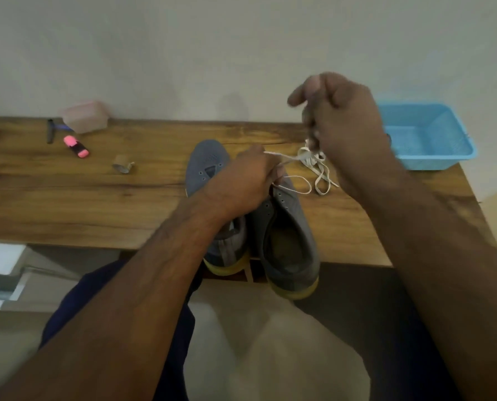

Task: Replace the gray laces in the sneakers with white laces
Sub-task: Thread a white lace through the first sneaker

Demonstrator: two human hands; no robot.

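You have a single wide-angle view from the head, looking forward and steeply down. It sits close over the wooden surface (pixel 67 198), facing the pale wall behind it, with both forearms reaching in from the bottom edge.

a wooden tabletop (pixel 96 198) stands against a plain pale wall (pixel 183 47), with beige floor (pixel 256 342) below the tabletop's near edge.

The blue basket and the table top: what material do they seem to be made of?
The blue basket looks like moulded plastic with a matte finish: uniform colour, thin walls, and a finely perforated floor. The table top looks like wood with a smooth, slightly glossy finish, showing brown grain streaks; whether solid wood or veneer cannot be told.
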